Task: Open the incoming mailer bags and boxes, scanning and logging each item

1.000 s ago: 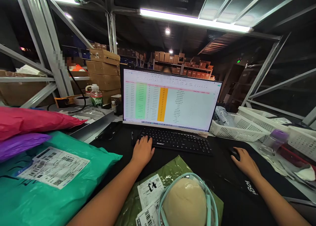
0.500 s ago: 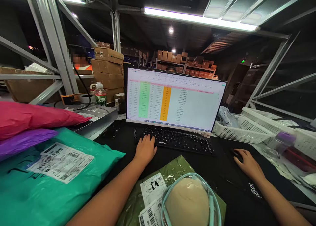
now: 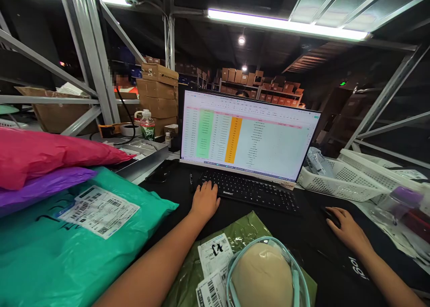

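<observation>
My left hand [image 3: 204, 201] lies flat with its fingers stretched onto the left end of a black keyboard [image 3: 253, 193]. My right hand [image 3: 347, 230] is curled over a black mouse [image 3: 331, 216] on the black desk mat [image 3: 302, 235]. Behind the keyboard a monitor [image 3: 247, 134] shows a spreadsheet with a green and an orange column. In front of me lies an olive green mailer bag [image 3: 235, 235] with white barcode labels [image 3: 215, 253]. On it rests a clear pouch with a mint rim holding a beige rounded thing [image 3: 262, 275].
At left a teal mailer [image 3: 67, 253] with a shipping label lies under purple [image 3: 40, 188] and pink [image 3: 50, 152] mailers. White perforated baskets [image 3: 339, 184] stand at right. A green-labelled bottle [image 3: 147, 125], a metal tray [image 3: 148, 155], cardboard boxes [image 3: 157, 92] and steel shelving uprights [image 3: 90, 56] are behind.
The view has swung a little to the left, so everything sits further right in the picture. Both hands keep their places on the keyboard and the mouse.
</observation>
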The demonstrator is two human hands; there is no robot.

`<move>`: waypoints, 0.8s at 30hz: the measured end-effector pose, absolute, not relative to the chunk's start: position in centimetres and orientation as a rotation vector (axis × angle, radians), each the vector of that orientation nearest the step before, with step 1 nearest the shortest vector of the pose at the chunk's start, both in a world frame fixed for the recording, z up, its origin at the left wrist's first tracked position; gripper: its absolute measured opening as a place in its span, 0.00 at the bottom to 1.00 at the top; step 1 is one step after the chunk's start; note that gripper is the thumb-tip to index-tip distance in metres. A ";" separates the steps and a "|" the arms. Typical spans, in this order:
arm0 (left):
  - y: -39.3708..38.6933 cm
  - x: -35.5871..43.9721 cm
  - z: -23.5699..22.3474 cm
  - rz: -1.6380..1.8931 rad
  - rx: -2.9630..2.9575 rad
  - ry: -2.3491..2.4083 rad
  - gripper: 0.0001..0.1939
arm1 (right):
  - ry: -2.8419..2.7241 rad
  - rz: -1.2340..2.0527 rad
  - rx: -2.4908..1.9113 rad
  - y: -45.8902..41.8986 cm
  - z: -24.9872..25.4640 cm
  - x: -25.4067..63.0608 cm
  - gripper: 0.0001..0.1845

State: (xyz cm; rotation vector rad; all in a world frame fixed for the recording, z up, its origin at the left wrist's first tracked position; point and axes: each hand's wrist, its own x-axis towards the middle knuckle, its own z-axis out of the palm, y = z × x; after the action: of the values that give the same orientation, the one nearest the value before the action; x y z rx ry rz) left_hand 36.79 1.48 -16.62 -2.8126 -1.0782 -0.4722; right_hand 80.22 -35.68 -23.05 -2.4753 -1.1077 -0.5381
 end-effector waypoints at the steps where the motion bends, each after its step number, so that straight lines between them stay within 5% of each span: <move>1: 1.5 36.8 -16.6 -0.475 -2.814 -1.077 0.28 | -1.103 -0.537 -2.487 -35.7 -23.0 80.1 0.32; 18: 1.5 36.8 -16.9 -0.530 -2.867 -1.115 0.29 | -1.068 -0.564 -2.470 -35.7 -22.6 79.2 0.35; 24: 2.0 36.7 -16.6 -0.542 -2.928 -1.209 0.45 | -1.044 -0.519 -2.533 -35.6 -21.4 77.9 0.35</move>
State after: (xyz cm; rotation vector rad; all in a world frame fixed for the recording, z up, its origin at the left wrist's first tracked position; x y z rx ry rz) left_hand 36.67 2.04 -16.57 -2.9282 -1.2090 -0.5422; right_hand 77.89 -35.58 -21.39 -2.5329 -1.0437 -0.5190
